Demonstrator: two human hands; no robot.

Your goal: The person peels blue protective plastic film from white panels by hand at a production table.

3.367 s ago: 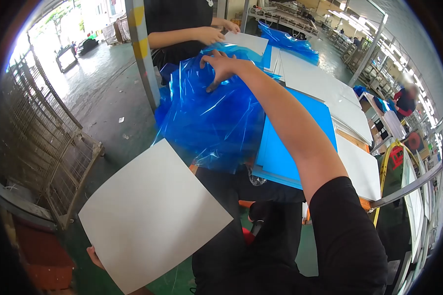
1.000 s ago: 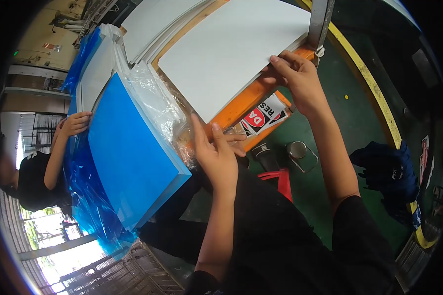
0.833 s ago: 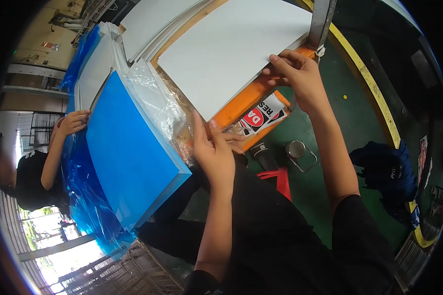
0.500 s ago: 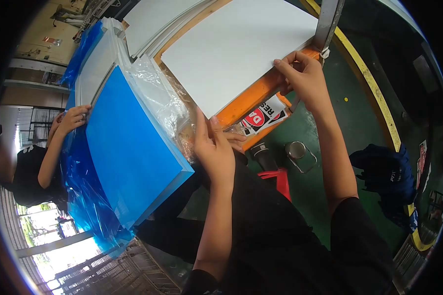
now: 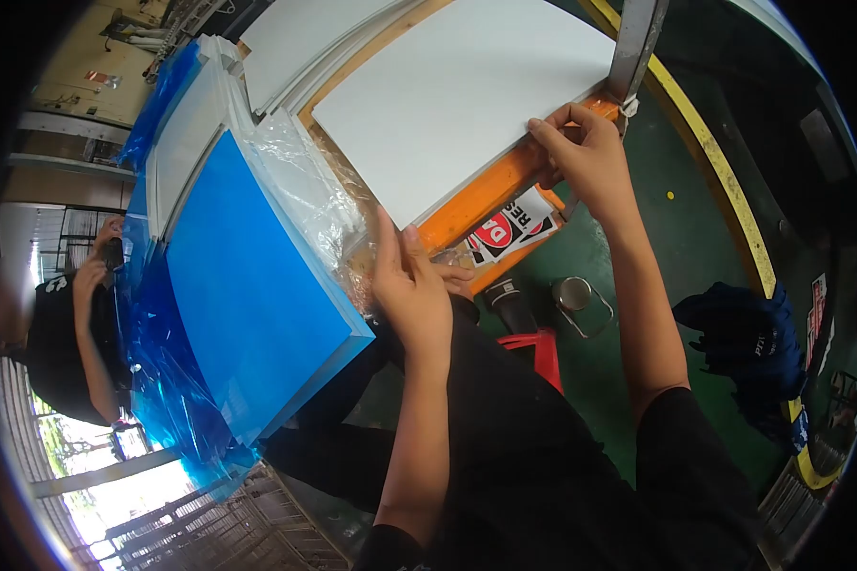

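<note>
A white sheet [image 5: 457, 105] lies over an orange frame [image 5: 509, 176], its near edge towards me. At its near left corner is my left hand [image 5: 414, 290], the thumb and forefinger closed around the corner and the other fingers partly hidden. Farther right along the same edge, my right hand [image 5: 590, 157] pinches the sheet between thumb and curled fingers. Beside my left hand stands a stack of panels with a bright blue top [image 5: 252, 285]. Crumpled clear plastic film [image 5: 309, 186] lies between that stack and the white sheet.
Another person [image 5: 71, 324] stands at the far left, beyond blue plastic film [image 5: 176, 352]. Below the frame are printed signs [image 5: 509, 228], a metal cup [image 5: 572, 293] and a red object [image 5: 546, 357]. A metal post [image 5: 638, 48] rises by the sheet's right corner. Dark cloth [image 5: 743, 328] hangs at right.
The other person's hand has left the edge of the panel stack and drawn back towards their body. My hands and the white sheet stay almost where they were.
</note>
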